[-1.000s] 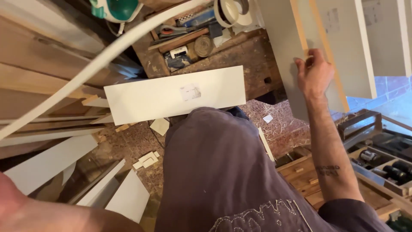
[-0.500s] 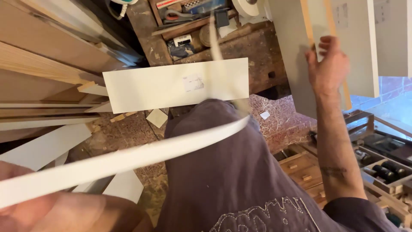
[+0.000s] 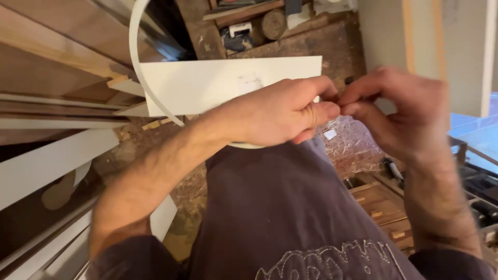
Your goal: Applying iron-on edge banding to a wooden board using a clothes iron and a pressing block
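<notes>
My left hand (image 3: 282, 111) and my right hand (image 3: 402, 111) meet in front of my chest, fingertips pinched together. A long thin white strip (image 3: 136, 67), like edge banding, curves up from under my left hand toward the top left and out of view. My left hand grips the strip's end; my right thumb and finger pinch at the same spot. The end itself is hidden by my fingers. Behind the hands a white rectangular panel (image 3: 207, 83) lies flat over the floor.
Wooden boards and white panels (image 3: 52, 161) are stacked at the left. A tall white panel (image 3: 446, 46) stands upright at the top right. Tools and wood scraps (image 3: 249, 28) lie on the dusty floor beyond. An open toolbox with wooden drawers (image 3: 384, 207) sits at the lower right.
My right hand left the upright panel and came down to meet my left hand. My left hand swung the white strip across and brought its end in front of me.
</notes>
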